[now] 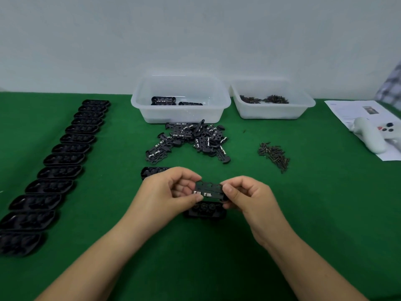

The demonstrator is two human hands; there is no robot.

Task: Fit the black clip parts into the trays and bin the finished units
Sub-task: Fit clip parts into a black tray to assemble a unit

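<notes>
My left hand and my right hand both pinch one flat black clip part with small silver contacts, holding it just above a black tray on the green table. Another black tray lies behind my left hand, partly hidden by it. A loose pile of black clip parts sits farther back at the centre. Behind that pile stands a clear plastic bin holding a few finished black units.
A long row of several empty black trays runs along the left. A second clear bin with small dark screws stands back right. A heap of loose screws lies right of centre. A white controller rests on a paper sheet.
</notes>
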